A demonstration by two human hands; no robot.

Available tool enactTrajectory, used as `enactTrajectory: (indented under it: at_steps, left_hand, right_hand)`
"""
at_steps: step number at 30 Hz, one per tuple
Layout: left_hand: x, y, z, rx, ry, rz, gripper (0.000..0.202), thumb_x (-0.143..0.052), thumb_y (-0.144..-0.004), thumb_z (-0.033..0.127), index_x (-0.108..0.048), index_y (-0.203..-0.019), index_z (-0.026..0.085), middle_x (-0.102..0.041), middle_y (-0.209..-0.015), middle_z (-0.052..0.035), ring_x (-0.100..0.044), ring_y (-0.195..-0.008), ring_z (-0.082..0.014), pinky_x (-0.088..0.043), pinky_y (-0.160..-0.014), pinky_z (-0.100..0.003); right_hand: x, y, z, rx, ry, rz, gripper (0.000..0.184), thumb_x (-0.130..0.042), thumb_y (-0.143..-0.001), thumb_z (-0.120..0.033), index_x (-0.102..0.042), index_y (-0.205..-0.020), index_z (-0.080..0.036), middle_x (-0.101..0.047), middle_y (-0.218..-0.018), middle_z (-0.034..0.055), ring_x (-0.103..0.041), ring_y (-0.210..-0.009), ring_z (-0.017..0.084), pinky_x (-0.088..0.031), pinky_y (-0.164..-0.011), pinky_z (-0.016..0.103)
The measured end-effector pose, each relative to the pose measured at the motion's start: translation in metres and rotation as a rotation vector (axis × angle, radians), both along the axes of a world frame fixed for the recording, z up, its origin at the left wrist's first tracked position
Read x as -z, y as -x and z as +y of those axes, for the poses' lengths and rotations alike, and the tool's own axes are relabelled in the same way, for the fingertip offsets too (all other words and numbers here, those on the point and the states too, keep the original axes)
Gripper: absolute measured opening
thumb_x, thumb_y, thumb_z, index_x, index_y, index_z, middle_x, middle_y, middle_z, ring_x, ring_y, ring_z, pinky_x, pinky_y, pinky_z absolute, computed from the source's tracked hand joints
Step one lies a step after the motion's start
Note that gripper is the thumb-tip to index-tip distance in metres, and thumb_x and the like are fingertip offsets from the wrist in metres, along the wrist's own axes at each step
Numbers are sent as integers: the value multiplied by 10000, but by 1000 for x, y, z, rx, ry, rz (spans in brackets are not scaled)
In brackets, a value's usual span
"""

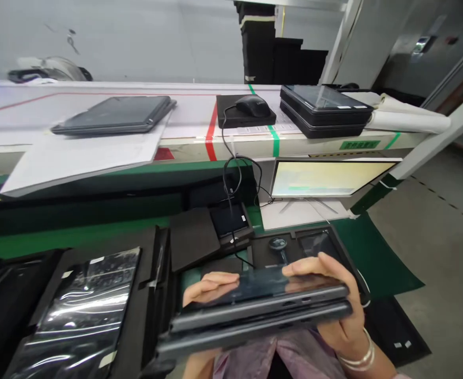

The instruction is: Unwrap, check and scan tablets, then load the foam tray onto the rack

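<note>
I hold a dark grey laptop (255,310) edge-on near my body, folded with its glossy screen facing up. My right hand (334,300) grips its right end, fingers curled over the screen and thumb underneath. My left hand (209,287) lies at the far left edge, fingers resting flat along the screen's rim. A bracelet sits on my right wrist.
Black foam trays (144,295) lie on the green mat, one holding a plastic-wrapped device (85,310). A cabled scanner stand (231,221) and a monitor (326,179) stand behind. On the shelf above: a closed laptop (116,113), a mouse (253,105), stacked tablets (322,110).
</note>
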State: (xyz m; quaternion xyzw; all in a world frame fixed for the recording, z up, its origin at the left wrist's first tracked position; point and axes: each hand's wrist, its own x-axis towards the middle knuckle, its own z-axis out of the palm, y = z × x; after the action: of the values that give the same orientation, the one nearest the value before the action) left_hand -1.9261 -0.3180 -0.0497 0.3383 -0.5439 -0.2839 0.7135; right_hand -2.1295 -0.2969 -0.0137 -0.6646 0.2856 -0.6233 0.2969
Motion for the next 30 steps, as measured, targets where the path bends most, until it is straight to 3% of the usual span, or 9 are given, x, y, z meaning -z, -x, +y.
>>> enactTrajectory:
  at_steps: [3,8,17,22,24,27,28,30]
  left_hand:
    - [2,-4,-3,-13,10,103,151,-630,-835,363,-580,-872,226,-696,-733,3,-662,-698,-172,-568,-706,-313]
    - [3,-14,-7,19,121,36,183,-594,-850,416,-583,-901,240,-711,-790,11,-673,-709,-176,-560,-685,-316]
    - [12,-24,-15,124,295,-86,211,-457,-928,361,-588,-1046,244,-718,-910,-19,-681,-766,-192,-559,-683,-318]
    - [12,-38,-18,113,392,-279,225,-443,-946,348,-565,-1114,262,-724,-907,-36,-693,-743,-203,-567,-613,-313]
    - [5,-38,-14,29,371,-355,187,-455,-942,281,-569,-1089,262,-721,-858,-29,-689,-714,-185,-556,-600,-293]
    - [-24,-31,-1,-97,319,-571,142,-461,-923,183,-582,-994,207,-709,-844,-50,-679,-764,-172,-524,-654,-298]
    - [-36,-28,4,-126,378,-672,131,-463,-917,169,-589,-952,182,-705,-843,-64,-676,-787,-176,-499,-658,-304]
    - [-59,-24,13,-173,512,-910,148,-466,-905,142,-613,-918,137,-706,-877,-102,-671,-860,-204,-435,-683,-328]
  right_hand:
    - [-15,-14,-7,-115,169,-59,475,-419,-972,-328,-338,-1432,-245,-662,-1005,85,-633,-968,218,-545,-830,408]
    - [-20,-16,-11,-165,226,15,440,-452,-961,-261,-384,-1396,-249,-670,-978,86,-647,-957,224,-554,-800,409]
    - [-19,-15,-3,-209,176,-143,302,-471,-958,-270,-512,-1254,-226,-666,-1016,77,-645,-946,231,-537,-792,423]
    - [-22,-15,1,-124,135,-198,241,-431,-973,-282,-531,-1187,-236,-664,-950,52,-648,-854,215,-539,-752,423]
    - [-28,-8,6,17,161,-73,302,-480,-942,-201,-494,-1241,-237,-652,-988,47,-638,-907,228,-519,-837,466]
    - [-38,5,14,316,390,329,583,-632,-819,-100,-412,-1349,-204,-533,-1293,81,-503,-1203,270,-350,-1083,521]
    - [-41,7,15,329,446,455,604,-634,-808,-88,-404,-1357,-191,-479,-1361,88,-447,-1267,270,-311,-1120,504]
    - [-43,8,15,190,457,554,466,-534,-865,-93,-434,-1315,-162,-518,-1325,104,-478,-1250,236,-376,-1090,444]
